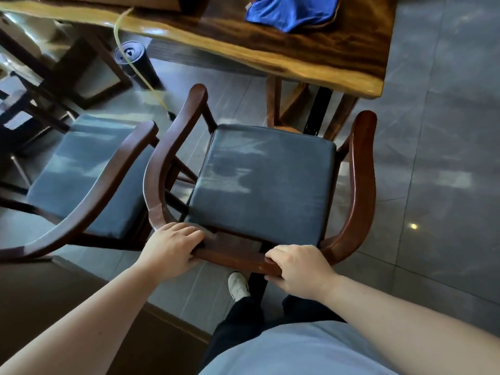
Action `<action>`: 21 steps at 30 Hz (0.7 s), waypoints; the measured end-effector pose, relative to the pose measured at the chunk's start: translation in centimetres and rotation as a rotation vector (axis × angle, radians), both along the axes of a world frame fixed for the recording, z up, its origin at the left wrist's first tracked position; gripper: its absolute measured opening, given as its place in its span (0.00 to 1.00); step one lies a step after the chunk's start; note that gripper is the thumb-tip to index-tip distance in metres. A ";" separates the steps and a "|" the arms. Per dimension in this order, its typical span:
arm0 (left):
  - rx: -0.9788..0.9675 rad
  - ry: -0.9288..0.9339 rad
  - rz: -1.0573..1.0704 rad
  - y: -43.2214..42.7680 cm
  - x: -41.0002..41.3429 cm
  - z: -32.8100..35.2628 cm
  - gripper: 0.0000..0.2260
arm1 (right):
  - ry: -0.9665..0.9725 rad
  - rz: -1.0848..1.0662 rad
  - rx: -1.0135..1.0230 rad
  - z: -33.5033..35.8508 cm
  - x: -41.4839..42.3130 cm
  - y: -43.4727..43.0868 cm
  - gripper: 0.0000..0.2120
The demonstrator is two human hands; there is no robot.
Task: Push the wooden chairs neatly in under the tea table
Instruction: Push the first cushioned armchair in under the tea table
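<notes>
A wooden armchair (362,185) with a curved reddish-brown back rail and a dark grey seat cushion stands directly in front of me, facing the tea table (311,58). Its front edge sits near the table's wooden leg, the seat still outside the tabletop. My left hand (173,247) grips the back rail on its left part. My right hand (300,269) grips the same rail on the right part. A second matching chair (89,185) stands to the left, angled, its armrest close to the first chair's left arm.
A blue cloth (292,10) lies on the table's top. A dark cylindrical bin (135,63) stands under the table, with a yellow-green hose (130,58) running past it to the floor. Grey tiled floor stretches to the right. My white shoe (238,286) is behind the chair.
</notes>
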State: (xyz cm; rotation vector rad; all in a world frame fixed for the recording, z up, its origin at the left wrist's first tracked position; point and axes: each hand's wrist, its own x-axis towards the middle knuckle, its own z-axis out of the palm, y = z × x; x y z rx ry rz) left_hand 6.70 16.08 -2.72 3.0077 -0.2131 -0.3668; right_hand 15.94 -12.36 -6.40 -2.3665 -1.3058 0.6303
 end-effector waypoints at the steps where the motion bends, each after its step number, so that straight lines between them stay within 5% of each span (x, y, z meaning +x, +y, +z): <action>1: -0.031 -0.004 -0.012 0.6 0.3 -0.1 0.19 | -0.012 -0.031 0.006 0.1 -0.1 0.1 0.15; 10: -0.096 -0.021 -0.252 2.7 2.3 -0.6 0.20 | -0.104 -0.323 0.108 -0.1 -2.0 0.9 0.12; 21: -0.062 -0.027 -0.180 9.2 6.6 0.1 0.16 | -0.189 -0.353 0.083 -1.1 -0.3 5.6 0.18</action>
